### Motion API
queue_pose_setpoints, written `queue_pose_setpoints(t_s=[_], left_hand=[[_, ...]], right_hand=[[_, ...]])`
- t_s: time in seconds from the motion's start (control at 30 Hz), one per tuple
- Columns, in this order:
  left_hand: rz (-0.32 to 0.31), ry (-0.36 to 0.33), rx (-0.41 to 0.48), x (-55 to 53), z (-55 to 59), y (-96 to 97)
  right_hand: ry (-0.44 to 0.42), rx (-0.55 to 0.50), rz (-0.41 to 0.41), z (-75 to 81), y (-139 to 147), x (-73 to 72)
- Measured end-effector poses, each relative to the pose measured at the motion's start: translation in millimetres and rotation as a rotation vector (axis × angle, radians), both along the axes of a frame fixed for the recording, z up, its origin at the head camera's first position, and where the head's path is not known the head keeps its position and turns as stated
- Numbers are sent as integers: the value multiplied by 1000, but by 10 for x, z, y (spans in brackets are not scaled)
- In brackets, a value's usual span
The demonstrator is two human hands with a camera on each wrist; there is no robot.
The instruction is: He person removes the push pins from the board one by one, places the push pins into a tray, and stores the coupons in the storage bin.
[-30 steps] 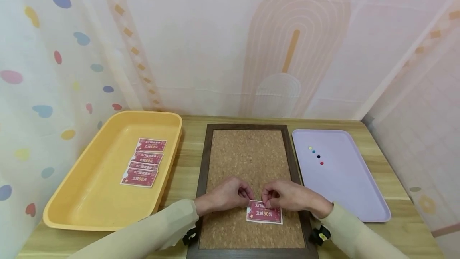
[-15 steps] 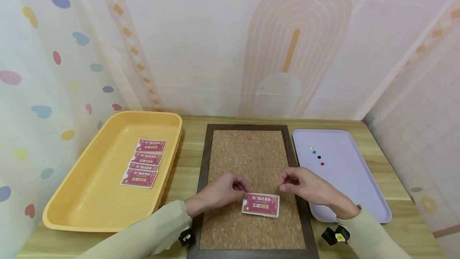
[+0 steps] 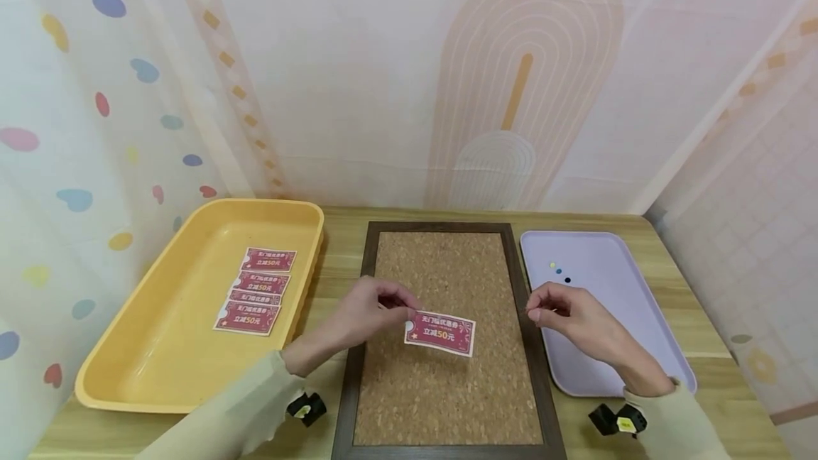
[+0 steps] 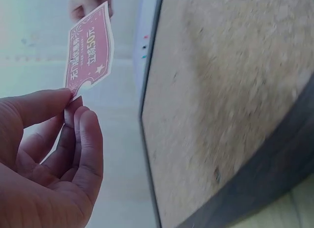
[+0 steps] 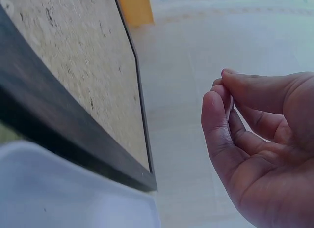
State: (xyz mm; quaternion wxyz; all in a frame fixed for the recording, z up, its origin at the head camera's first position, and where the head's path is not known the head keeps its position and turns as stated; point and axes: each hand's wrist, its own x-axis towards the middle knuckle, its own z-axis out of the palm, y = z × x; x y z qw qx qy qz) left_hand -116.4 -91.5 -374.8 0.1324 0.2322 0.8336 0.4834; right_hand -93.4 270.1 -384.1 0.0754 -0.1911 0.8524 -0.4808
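Note:
My left hand [image 3: 377, 314] pinches a red paper coupon [image 3: 441, 333] by its upper left corner and holds it over the cork board [image 3: 447, 403]. In the left wrist view the coupon [image 4: 91, 48] hangs from thumb and forefinger, slightly bent. Beyond the board's right frame, my right hand [image 3: 575, 314] has thumb and forefinger pressed together at the edge of the lilac tray [image 3: 629, 304]. A tiny red pin head [image 5: 223, 71] peeks out at its fingertips in the right wrist view; the rest of the pin is hidden.
On the left stands a deep yellow tray [image 3: 166, 346] with several matching coupons [image 3: 248, 316] in an overlapping column. Small coloured pins [image 3: 559, 271] lie in the lilac tray. A patterned curtain [image 3: 358, 91] closes off the back of the wooden table [image 3: 341, 261].
Both hands were together at the coupon on the cork board. The right hand has moved off right toward the lilac tray. The left hand has lifted the coupon and carried it up and left.

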Motion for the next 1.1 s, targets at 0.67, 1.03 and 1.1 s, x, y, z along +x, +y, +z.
queue_pose_setpoints(t_s=[0.67, 1.03, 1.1], left_hand=[[216, 6, -60, -14, 252, -880], [256, 65, -80, -60, 324, -1415], [270, 51, -99, -69, 314, -1507]], right_hand=[[94, 50, -143, -59, 395, -51], [131, 77, -160, -112, 591, -152], [129, 81, -163, -120, 623, -163]])
